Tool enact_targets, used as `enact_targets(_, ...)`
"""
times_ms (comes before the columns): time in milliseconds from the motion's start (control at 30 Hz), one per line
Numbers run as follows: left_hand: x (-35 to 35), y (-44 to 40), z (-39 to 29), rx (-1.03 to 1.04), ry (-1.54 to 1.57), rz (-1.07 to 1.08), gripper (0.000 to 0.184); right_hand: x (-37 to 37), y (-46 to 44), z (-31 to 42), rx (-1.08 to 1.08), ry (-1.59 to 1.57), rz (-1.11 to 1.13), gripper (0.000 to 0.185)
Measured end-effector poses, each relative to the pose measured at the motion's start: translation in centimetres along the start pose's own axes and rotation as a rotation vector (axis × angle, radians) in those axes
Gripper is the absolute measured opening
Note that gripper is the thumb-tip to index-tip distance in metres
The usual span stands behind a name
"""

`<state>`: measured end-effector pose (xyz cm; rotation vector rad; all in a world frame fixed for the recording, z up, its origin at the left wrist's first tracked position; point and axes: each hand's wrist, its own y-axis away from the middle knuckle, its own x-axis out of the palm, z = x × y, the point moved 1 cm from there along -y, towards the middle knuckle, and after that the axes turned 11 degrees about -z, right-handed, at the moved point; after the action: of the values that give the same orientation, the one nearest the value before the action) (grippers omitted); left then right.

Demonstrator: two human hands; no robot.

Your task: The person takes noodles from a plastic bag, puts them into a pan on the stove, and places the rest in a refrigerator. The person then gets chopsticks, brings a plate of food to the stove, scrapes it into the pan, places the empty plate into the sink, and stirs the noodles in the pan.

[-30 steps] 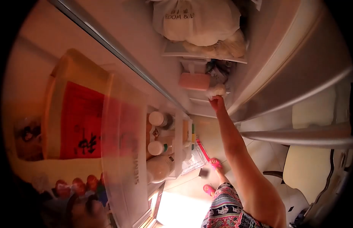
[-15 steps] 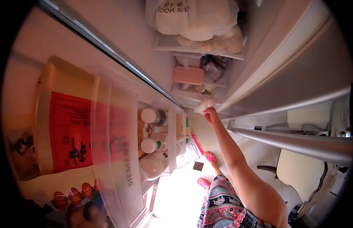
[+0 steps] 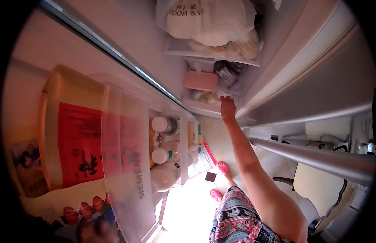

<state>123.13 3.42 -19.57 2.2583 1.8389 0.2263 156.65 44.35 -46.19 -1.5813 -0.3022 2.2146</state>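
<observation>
My right hand [image 3: 227, 108] reaches into the open refrigerator, at the front right of the lowest drawer [image 3: 204, 107]. Its fingers are curled closed, and what is between them is hidden. Pale, bagged contents [image 3: 206, 96] lie in that drawer, just left of my fingertips. Above it, a pink lidded box [image 3: 201, 81] sits beside purple-and-white packets [image 3: 227, 75]. My left hand is out of view.
White plastic bags [image 3: 206, 20] fill the shelf above. The open door [image 3: 143, 190] on the left carries a red-labelled container [image 3: 80, 141] and several white-capped bottles [image 3: 165, 156]. A chair [image 3: 319, 184] stands at right, beside a long silver handle [image 3: 317, 156].
My right hand has moved up and inward to the lowest drawer. The crumpled clear plastic bag it held before no longer shows distinctly. The door has shifted slightly right.
</observation>
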Motion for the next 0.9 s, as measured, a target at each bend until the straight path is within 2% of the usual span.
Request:
enact_targets(67, 0.6, -0.6, -0.5, 0.015, 0.003, 0.004, 0.047, 4.5, -0.2, -0.7, 0.040, 0.044, 0.010, 0.016)
enact_targets(133, 0.3, -1.0, -0.9, 0.030, 0.016, 0.002, 0.047, 10.2, -0.2, -2.7, 0.093, 0.020, 0.219, 0.017)
enact_targets(200, 0.4, -1.3, -1.3, 0.036, 0.019, 0.006, 0.047, 7.5, -0.4, -1.9, 0.037, -0.102, 0.230, 0.024)
enact_targets(267, 0.8, -1.8, -1.7, 0.041, 0.027, 0.012, 0.047, 1.3, -0.7, 1.2, -0.051, 0.030, 0.024, 0.021)
enact_targets(333, 1.1, -2.1, -2.3, 0.042, 0.039, 0.016, 0.047, -1.0, 2.5, 3.1, 0.006, -0.019, 0.089, 0.023)
enact_targets(400, 1.4, -2.6, -3.1, 0.056, 0.046, 0.015, 0.047, 2.7, 5.0, 1.6, 0.043, 0.014, 0.403, 0.023)
enact_targets(433, 1.8, -2.8, -3.4, 0.057, 0.051, 0.020, 0.047, 2.6, 4.8, 1.6, 0.042, 0.011, 0.392, 0.023)
enact_targets(500, 2.3, -3.1, -4.3, 0.079, 0.063, 0.033, 0.047, 2.6, 4.1, 2.1, -0.014, -0.010, 0.522, 0.025)
enact_targets(533, 2.8, -3.4, -5.0, 0.098, 0.071, 0.039, 0.047, 3.3, 4.1, 1.6, -0.016, -0.020, 0.510, 0.025)
enact_targets(600, 3.4, -3.7, -6.7, 0.140, 0.094, 0.067, 0.047, 5.4, 4.0, 0.5, -0.191, -0.067, 0.401, 0.029)
enact_targets(633, 4.0, -3.9, -7.9, 0.163, 0.097, 0.093, 0.047, 4.3, 4.7, 0.8, -0.051, -0.184, 0.289, 0.035)
enact_targets(700, 5.0, -4.0, -10.7, 0.219, 0.128, 0.147, 0.047, 2.4, 6.5, 1.8, 0.037, -0.317, 0.254, 0.048)
enact_targets(733, 5.4, -4.0, -12.1, 0.250, 0.144, 0.173, 0.046, 1.3, 8.0, 2.0, 0.025, -0.347, 0.367, 0.040)
enact_targets(800, 5.9, -3.6, -14.9, 0.305, 0.190, 0.243, 0.046, -1.0, 12.8, 2.6, -0.277, -0.219, 0.476, 0.030)
enact_targets(833, 6.0, -3.3, -16.8, 0.331, 0.210, 0.281, 0.046, -4.0, 16.2, 3.8, -0.155, -0.257, 0.391, 0.024)
enact_targets(867, 6.5, -3.1, -18.5, 0.368, 0.229, 0.326, 0.046, -5.3, 19.9, 4.5, -0.114, -0.326, 0.437, 0.019)
enact_targets(900, 6.5, -2.8, -20.3, 0.403, 0.246, 0.370, 0.046, -6.8, 24.2, 5.0, -0.145, -0.401, 0.625, 0.016)
